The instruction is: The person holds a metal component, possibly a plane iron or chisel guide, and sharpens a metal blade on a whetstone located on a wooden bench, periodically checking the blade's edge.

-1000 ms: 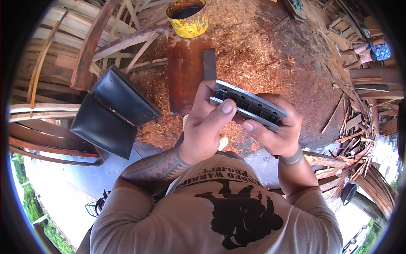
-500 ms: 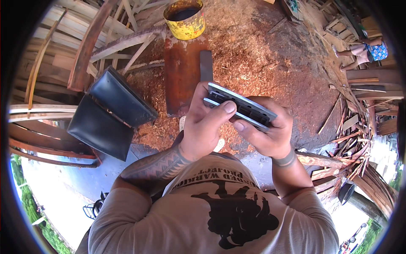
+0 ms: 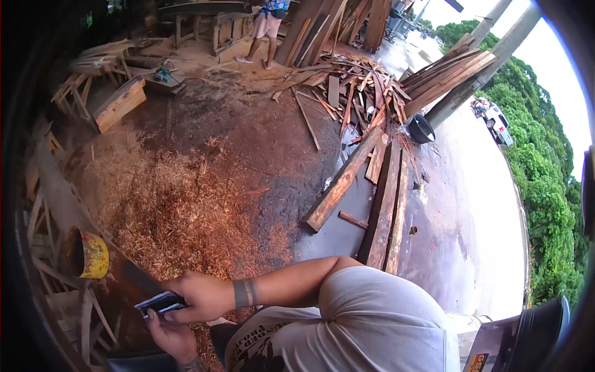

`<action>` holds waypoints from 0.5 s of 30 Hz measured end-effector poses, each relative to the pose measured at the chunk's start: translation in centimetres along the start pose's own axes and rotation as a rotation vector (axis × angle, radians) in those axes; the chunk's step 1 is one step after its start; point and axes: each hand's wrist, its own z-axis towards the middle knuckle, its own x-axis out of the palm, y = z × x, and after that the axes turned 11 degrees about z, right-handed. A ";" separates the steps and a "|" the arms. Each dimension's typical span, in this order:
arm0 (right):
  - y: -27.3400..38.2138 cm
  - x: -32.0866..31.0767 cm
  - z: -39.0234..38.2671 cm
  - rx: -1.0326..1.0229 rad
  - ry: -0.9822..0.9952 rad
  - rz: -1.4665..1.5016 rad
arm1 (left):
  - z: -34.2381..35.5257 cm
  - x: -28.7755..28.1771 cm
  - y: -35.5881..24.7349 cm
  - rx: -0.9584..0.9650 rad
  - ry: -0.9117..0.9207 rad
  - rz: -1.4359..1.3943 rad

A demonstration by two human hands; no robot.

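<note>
At the lower left, a narrow dark rectangular piece with bright metal edges (image 3: 161, 302) sits between my two hands; its exact kind I cannot make out. My right hand (image 3: 201, 297) reaches across from the right and is closed on its near end, thumb below. My left hand (image 3: 172, 340) grips the lower edge from underneath, with the thumb pressed up against it. Part of the piece is covered by the fingers. Just beyond it stands a yellow bucket (image 3: 95, 255) with worn paint.
Reddish wood shavings (image 3: 173, 211) cover the ground ahead. Long timbers (image 3: 347, 180) and a scrap-wood heap (image 3: 365, 93) lie to the right, near a black tub (image 3: 422, 129). Another person (image 3: 269, 28) stands at the back. A white vehicle (image 3: 496, 122) is by the greenery.
My view has swung to the right, so the hands and bucket now appear at the lower left. Both hands still hold the dark piece.
</note>
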 end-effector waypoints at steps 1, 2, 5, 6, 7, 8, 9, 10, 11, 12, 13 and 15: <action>0.0 -0.3 -0.4 0.013 -0.021 0.025 | 0.4 0.4 0.1 -0.020 0.033 -0.007; 0.0 -0.7 -0.7 0.026 -0.039 0.051 | 0.8 0.9 0.3 -0.039 0.063 -0.015; 0.4 -1.2 -1.0 0.072 -0.083 0.029 | 1.8 0.8 0.6 -0.106 0.108 -0.039; 0.5 -1.3 -1.0 0.113 -0.072 0.052 | 2.1 0.8 0.6 -0.136 0.111 -0.037; 0.2 -1.4 -1.1 0.113 -0.086 0.052 | 2.4 0.9 0.7 -0.144 0.121 -0.033; -0.3 -1.4 -1.1 0.111 -0.095 0.077 | 2.6 0.9 0.8 -0.156 0.127 -0.027; -0.5 -1.4 -1.1 0.110 -0.101 0.101 | 2.7 1.1 0.8 -0.166 0.130 -0.025; -0.7 -1.5 -1.1 0.111 -0.109 0.099 | 2.9 1.2 0.9 -0.171 0.135 -0.025; -0.8 -1.6 -1.2 0.133 -0.099 0.094 | 3.0 1.1 1.1 -0.178 0.126 -0.024; -1.0 -1.7 -1.2 0.153 -0.088 0.090 | 3.1 1.0 1.2 -0.183 0.114 -0.021; -1.2 -1.7 -1.2 0.154 -0.092 0.091 | 3.3 0.9 1.3 -0.186 0.117 -0.019; -1.5 -1.9 -1.2 0.182 -0.060 0.077 | 3.6 0.3 1.6 -0.164 0.084 0.028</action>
